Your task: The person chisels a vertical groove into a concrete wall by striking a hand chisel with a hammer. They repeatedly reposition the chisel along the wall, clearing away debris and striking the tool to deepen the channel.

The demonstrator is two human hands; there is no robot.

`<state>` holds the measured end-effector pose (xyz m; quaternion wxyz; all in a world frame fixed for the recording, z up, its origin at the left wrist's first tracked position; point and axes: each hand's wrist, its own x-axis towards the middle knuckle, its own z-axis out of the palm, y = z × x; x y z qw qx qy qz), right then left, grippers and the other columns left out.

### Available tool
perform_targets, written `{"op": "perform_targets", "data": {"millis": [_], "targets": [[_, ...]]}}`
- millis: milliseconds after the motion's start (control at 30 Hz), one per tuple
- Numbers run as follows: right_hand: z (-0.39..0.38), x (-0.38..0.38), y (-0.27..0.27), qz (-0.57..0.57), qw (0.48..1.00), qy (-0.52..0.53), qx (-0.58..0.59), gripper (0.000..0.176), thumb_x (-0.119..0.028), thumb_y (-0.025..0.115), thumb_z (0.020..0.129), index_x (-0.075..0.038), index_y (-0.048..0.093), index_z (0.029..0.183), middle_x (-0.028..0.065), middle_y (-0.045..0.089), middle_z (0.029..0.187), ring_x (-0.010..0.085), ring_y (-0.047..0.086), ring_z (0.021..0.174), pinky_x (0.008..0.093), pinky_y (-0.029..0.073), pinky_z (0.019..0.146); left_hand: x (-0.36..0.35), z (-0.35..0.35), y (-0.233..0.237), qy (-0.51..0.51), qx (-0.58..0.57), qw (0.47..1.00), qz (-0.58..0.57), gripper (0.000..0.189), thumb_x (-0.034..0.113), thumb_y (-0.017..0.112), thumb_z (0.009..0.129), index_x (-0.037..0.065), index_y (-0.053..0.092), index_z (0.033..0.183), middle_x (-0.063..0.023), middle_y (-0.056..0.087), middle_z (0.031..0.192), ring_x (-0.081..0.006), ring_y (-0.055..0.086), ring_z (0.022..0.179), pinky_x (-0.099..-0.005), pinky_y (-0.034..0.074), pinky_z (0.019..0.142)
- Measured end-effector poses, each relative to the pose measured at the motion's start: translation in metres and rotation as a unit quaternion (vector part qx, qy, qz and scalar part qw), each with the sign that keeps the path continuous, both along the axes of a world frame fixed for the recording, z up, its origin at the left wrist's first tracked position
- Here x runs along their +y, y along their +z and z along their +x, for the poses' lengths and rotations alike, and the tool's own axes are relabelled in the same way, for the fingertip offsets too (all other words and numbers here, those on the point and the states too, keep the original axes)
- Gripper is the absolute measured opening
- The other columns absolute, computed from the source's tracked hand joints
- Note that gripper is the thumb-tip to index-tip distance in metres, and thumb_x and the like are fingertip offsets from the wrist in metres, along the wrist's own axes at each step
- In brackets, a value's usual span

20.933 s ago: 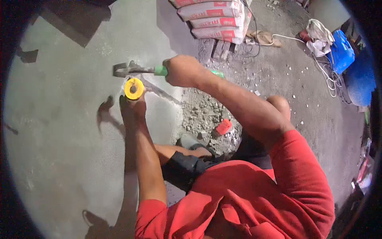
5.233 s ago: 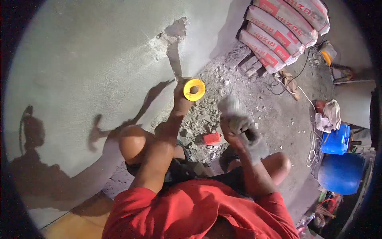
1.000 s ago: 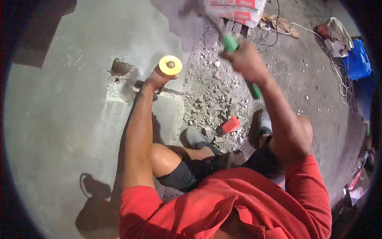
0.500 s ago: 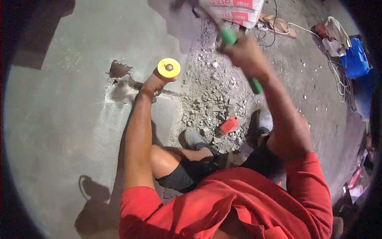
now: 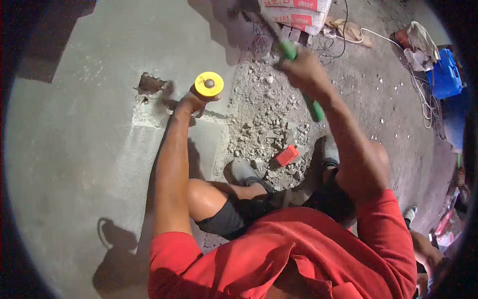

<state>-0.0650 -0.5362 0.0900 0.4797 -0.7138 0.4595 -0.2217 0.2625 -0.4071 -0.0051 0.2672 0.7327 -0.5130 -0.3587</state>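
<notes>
My left hand point(image 5: 195, 100) is wrapped round a chisel below its round yellow guard point(image 5: 209, 84), whose metal striking end shows in the middle. It is against the grey plastered surface point(image 5: 99, 144), beside a groove and right of a rough hole point(image 5: 151, 84). My right hand point(image 5: 305, 72) grips the green handle of a hammer point(image 5: 288, 49), raised at the upper middle. The hammer's dark head is blurred at the top edge. The chisel's tip is hidden under my left hand.
Broken rubble point(image 5: 264, 119) lies between the surface and my feet, with a red block-like object point(image 5: 287, 156) on it. Printed sacks point(image 5: 298, 15) stand at the top. Cables, a blue container point(image 5: 444, 74) and another person's leg point(image 5: 424, 247) are at the right.
The hammer's head has shifted slightly right and down, still raised. My left hand and the chisel moved very slightly left. Another person's foot and leg have come into view at the lower right.
</notes>
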Motion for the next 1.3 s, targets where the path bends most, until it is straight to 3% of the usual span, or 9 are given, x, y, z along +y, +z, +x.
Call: {"op": "perform_targets", "data": {"millis": [200,267,333,467,633,733,833,900,1300], "targets": [[0.031,0.001,0.058,-0.063,0.915,-0.143,-0.372,0.018,-0.017,0.061,0.084,0.000,0.065,0.085,0.0076,0.061,0.065,0.0151,0.060,0.056,0.0310,0.047,0.052,0.004,-0.007,0.021,0.018,0.098,0.995,-0.001,0.041,0.027,0.086,0.072,0.009,0.064,0.102,0.0058,0.060,0.091,-0.0109,0.054,0.085,-0.0293,0.045,0.075],[0.044,0.042,-0.050,-0.209,0.971,-0.036,-0.107,0.018,-0.017,0.064,0.079,-0.003,0.065,0.091,0.0159,0.068,0.078,0.0286,0.066,0.072,0.0423,0.051,0.068,0.003,-0.013,0.023,0.020,0.101,0.995,-0.006,0.041,0.028,0.085,0.074,0.008,0.063,0.102,0.0064,0.060,0.090,-0.0102,0.054,0.084,-0.0291,0.046,0.075],[0.038,0.045,-0.110,-0.028,0.986,0.125,0.108,0.029,-0.020,0.066,0.071,0.000,0.067,0.092,0.0249,0.067,0.087,0.0404,0.067,0.083,0.0472,0.051,0.075,0.001,0.006,-0.008,0.011,0.048,0.999,-0.001,0.043,0.029,0.086,0.073,0.008,0.063,0.103,0.0064,0.061,0.091,-0.0101,0.054,0.084,-0.0292,0.047,0.075],[0.013,0.013,-0.045,-0.014,0.990,0.048,0.134,0.034,-0.026,0.067,0.072,0.002,0.066,0.091,0.0245,0.067,0.081,0.0383,0.068,0.077,0.0442,0.052,0.071,-0.002,-0.013,-0.007,-0.069,-0.084,0.994,-0.007,0.048,0.025,0.085,0.073,0.008,0.061,0.111,0.0030,0.063,0.100,-0.0122,0.055,0.092,-0.0298,0.047,0.082],[0.001,-0.019,0.069,-0.106,0.953,-0.048,-0.280,0.016,-0.017,0.060,0.077,-0.003,0.058,0.071,0.0015,0.054,0.058,0.0113,0.051,0.048,0.0290,0.042,0.046,0.005,-0.018,0.017,0.037,0.055,0.998,0.020,0.043,0.027,0.086,0.073,0.008,0.063,0.105,0.0049,0.059,0.088,-0.0114,0.053,0.079,-0.0301,0.047,0.070],[0.029,-0.001,0.016,-0.284,0.931,-0.109,-0.204,0.020,-0.019,0.063,0.077,0.001,0.061,0.078,0.0135,0.064,0.065,0.0247,0.063,0.059,0.0400,0.050,0.057,0.006,-0.013,0.019,0.053,0.057,0.995,0.068,0.043,0.026,0.085,0.074,0.007,0.064,0.106,0.0036,0.061,0.086,-0.0114,0.055,0.074,-0.0278,0.048,0.066],[0.036,0.052,-0.090,-0.057,0.979,0.156,0.121,0.023,-0.019,0.061,0.078,-0.003,0.068,0.094,0.0202,0.068,0.080,0.0352,0.067,0.074,0.0488,0.050,0.075,0.014,-0.005,0.003,0.071,0.113,0.986,0.102,0.043,0.023,0.083,0.076,0.007,0.064,0.111,0.0013,0.064,0.091,-0.0122,0.058,0.073,-0.0278,0.050,0.066],[0.029,0.049,-0.141,-0.065,0.980,0.127,0.137,0.029,-0.017,0.057,0.077,-0.001,0.065,0.099,0.0245,0.067,0.082,0.0441,0.066,0.082,0.0503,0.051,0.076,0.018,0.008,-0.034,0.076,0.161,0.978,0.111,0.042,0.020,0.081,0.078,0.007,0.063,0.114,-0.0001,0.066,0.094,-0.0127,0.059,0.074,-0.0283,0.052,0.068],[-0.016,0.017,-0.052,0.142,0.986,-0.063,-0.058,0.028,-0.025,0.069,0.075,-0.002,0.058,0.065,0.0052,0.056,0.057,0.0143,0.054,0.048,0.0323,0.043,0.048,0.031,-0.029,0.086,0.033,0.174,0.984,-0.023,0.027,0.012,0.082,0.073,0.008,0.064,0.094,0.0040,0.061,0.085,-0.0087,0.057,0.076,-0.0259,0.048,0.066]]}}
